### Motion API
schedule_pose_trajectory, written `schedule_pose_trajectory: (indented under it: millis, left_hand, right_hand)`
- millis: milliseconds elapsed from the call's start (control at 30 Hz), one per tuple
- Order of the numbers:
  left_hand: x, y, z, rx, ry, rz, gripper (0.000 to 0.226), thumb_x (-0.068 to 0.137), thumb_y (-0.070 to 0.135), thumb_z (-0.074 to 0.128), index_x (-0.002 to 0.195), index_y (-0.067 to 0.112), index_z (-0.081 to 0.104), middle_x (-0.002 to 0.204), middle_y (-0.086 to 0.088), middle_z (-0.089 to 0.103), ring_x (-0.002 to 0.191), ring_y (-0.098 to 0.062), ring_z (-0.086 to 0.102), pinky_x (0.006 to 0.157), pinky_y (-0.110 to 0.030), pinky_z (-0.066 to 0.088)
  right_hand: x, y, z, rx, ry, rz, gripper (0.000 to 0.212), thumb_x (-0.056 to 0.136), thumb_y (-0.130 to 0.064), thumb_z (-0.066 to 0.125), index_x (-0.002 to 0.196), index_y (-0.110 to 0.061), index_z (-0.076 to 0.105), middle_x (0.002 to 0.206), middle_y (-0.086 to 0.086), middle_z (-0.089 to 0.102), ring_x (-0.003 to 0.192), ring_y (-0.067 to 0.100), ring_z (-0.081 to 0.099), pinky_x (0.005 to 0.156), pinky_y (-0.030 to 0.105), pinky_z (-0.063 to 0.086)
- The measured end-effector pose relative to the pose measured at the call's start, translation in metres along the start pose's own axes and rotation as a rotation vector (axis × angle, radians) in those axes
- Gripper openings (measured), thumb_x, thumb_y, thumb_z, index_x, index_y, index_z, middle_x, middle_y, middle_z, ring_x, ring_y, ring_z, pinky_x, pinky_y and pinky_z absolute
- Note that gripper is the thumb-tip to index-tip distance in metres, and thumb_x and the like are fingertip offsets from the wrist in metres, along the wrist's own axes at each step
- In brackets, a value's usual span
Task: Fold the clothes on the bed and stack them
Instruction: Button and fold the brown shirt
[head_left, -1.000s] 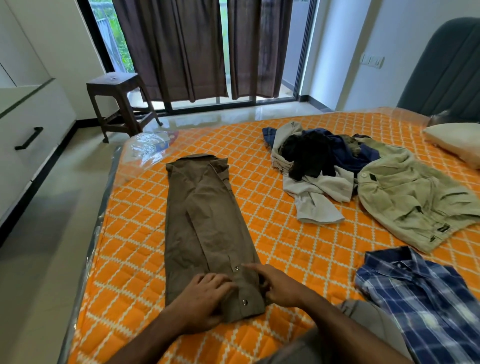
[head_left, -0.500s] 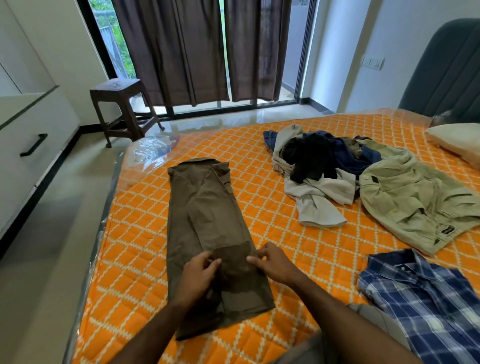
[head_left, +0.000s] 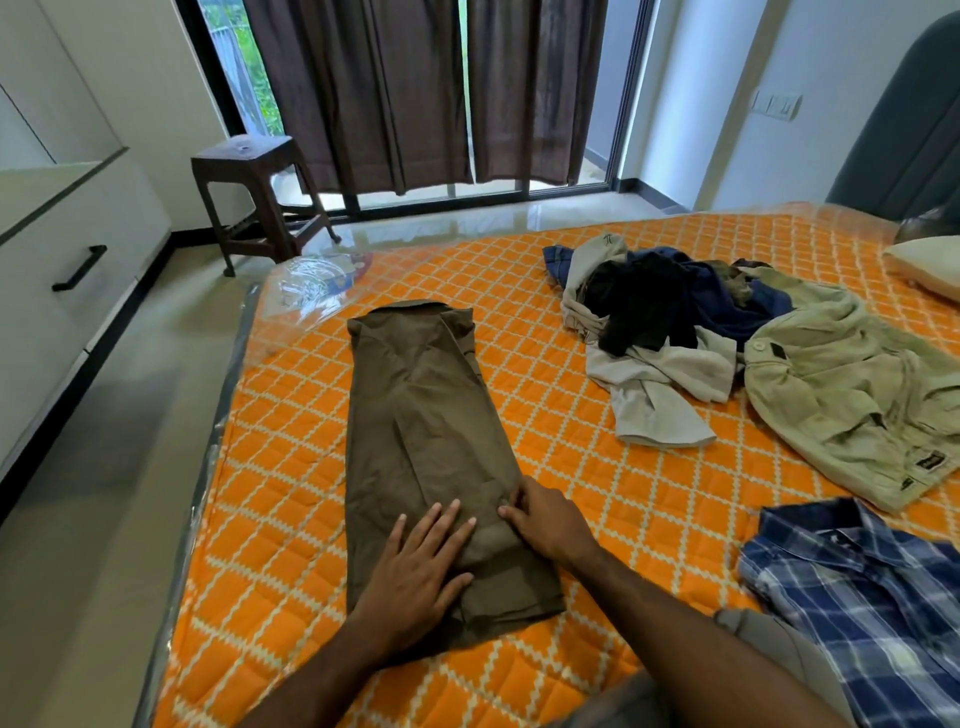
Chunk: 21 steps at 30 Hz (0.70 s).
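Note:
A brown shirt (head_left: 421, 431) lies as a long narrow strip on the orange quilted bed (head_left: 597, 467), collar at the far end. Its near end is turned up over itself in a short fold. My left hand (head_left: 415, 571) lies flat on that fold with straight fingers. My right hand (head_left: 545, 519) rests on the fold's right edge, fingertips pressed against the cloth. A folded blue plaid shirt (head_left: 872, 597) sits at the near right. A heap of unfolded clothes (head_left: 654, 322) and a spread khaki garment (head_left: 857, 389) lie further back on the right.
The bed's left edge (head_left: 228, 415) drops to a tiled floor. A brown stool (head_left: 254, 192) stands by the curtained glass door. White drawers (head_left: 67, 270) line the left wall. A pillow (head_left: 930, 265) rests at the far right by the headboard.
Both hands lifted the shirt's near end and turned it up over the strip. My left hand has since flattened on the fold, and my right hand has moved to its right edge.

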<state>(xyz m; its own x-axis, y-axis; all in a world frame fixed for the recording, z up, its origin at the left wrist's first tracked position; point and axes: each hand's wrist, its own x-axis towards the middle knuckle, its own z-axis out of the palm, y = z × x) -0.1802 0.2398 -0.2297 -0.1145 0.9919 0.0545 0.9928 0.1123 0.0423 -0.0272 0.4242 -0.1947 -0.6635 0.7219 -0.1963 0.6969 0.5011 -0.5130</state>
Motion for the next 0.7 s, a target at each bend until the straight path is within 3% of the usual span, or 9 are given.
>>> schedule_pose_trajectory:
  millis: [100, 233, 333, 433, 567, 700]
  left_hand:
    - [-0.001, -0.001, 0.000, 0.008, -0.027, 0.026, 0.063, 0.103, 0.061, 0.025, 0.158, 0.031, 0.024, 0.165, 0.003, 0.020, 0.150, -0.021, 0.026, 0.114, -0.049, 0.019]
    - [0.003, -0.003, -0.014, -0.005, 0.010, -0.009, 0.065, 0.104, 0.058, 0.026, 0.159, 0.024, 0.021, 0.168, 0.001, 0.011, 0.154, -0.017, 0.008, 0.121, -0.051, 0.011]
    - [-0.003, -0.007, -0.005, -0.078, -0.067, -0.082, 0.069, 0.104, 0.061, 0.022, 0.160, 0.024, 0.008, 0.168, 0.006, -0.001, 0.154, -0.012, -0.003, 0.121, -0.048, 0.008]
    - [-0.006, -0.009, 0.005, -0.090, -0.131, -0.067, 0.074, 0.102, 0.067, 0.016, 0.160, 0.026, -0.005, 0.167, 0.008, -0.012, 0.153, -0.010, -0.012, 0.121, -0.046, 0.002]
    - [-0.005, -0.014, -0.003, -0.110, -0.130, -0.014, 0.076, 0.100, 0.067, 0.010, 0.159, 0.023, -0.010, 0.165, 0.007, -0.020, 0.152, -0.011, -0.017, 0.121, -0.047, -0.002]
    - [-0.027, -0.007, -0.018, -0.069, -0.106, 0.102, 0.089, 0.097, 0.073, 0.025, 0.160, 0.017, -0.003, 0.168, -0.004, -0.010, 0.154, -0.021, -0.010, 0.121, -0.049, -0.003]
  right_hand:
    - [-0.007, -0.001, 0.001, -0.136, -0.013, -0.082, 0.039, 0.097, -0.038, 0.058, 0.128, -0.019, 0.044, 0.119, 0.008, 0.063, 0.106, 0.033, 0.062, 0.077, 0.041, 0.048]
    - [-0.015, -0.006, 0.010, -0.344, 0.281, -0.446, 0.057, 0.094, -0.032, 0.053, 0.148, -0.018, 0.041, 0.142, 0.006, 0.048, 0.125, 0.030, 0.049, 0.096, 0.042, 0.047]
    - [-0.020, -0.005, 0.036, -0.353, 0.120, -0.584, 0.068, 0.101, -0.050, 0.037, 0.159, -0.015, 0.025, 0.166, 0.008, 0.023, 0.153, 0.026, 0.020, 0.123, 0.045, 0.021]
    - [-0.027, -0.001, 0.056, -0.366, -0.093, -0.499, 0.074, 0.103, -0.060, 0.019, 0.162, -0.020, -0.001, 0.167, 0.000, -0.014, 0.155, 0.019, -0.014, 0.125, 0.044, -0.007]
    - [-0.028, 0.001, 0.051, -0.375, -0.124, -0.513, 0.079, 0.102, -0.065, 0.023, 0.160, -0.024, -0.010, 0.165, 0.001, -0.025, 0.152, 0.017, -0.024, 0.122, 0.044, -0.012]
    - [-0.045, 0.005, 0.031, -0.375, -0.249, -0.569, 0.091, 0.096, -0.074, 0.031, 0.159, -0.028, -0.016, 0.164, 0.005, -0.028, 0.150, 0.020, -0.030, 0.124, 0.046, -0.013]
